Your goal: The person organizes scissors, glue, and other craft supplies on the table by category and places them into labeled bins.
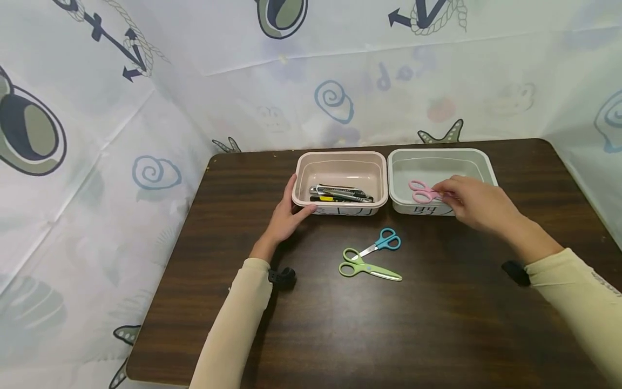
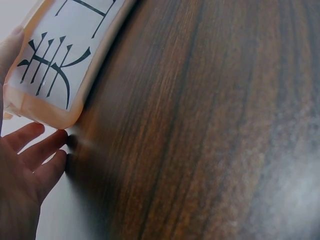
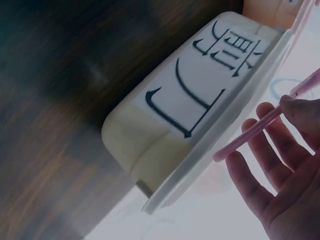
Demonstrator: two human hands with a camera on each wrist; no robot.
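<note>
My right hand point(image 1: 478, 202) pinches pink scissors point(image 1: 424, 192) between thumb and fingers, over the front of the grey-white bin point(image 1: 442, 156). In the right wrist view, the pink blade end point(image 3: 245, 137) runs across my fingers, just above the bin's rim. My left hand point(image 1: 285, 216) rests against the left end of the pink-beige bin point(image 1: 342, 158), its thumb along the front and its fingers spread at the side. Several utility knives point(image 1: 340, 193) lie inside that bin. On the table, green-handled scissors point(image 1: 357, 267) lie over the blade tips of blue-handled scissors point(image 1: 389, 239).
Both bins stand side by side near the back edge of the dark wooden table point(image 1: 340, 335). Each has a white front label with black characters. A patterned white sheet point(image 1: 286, 97) hangs behind and around the table.
</note>
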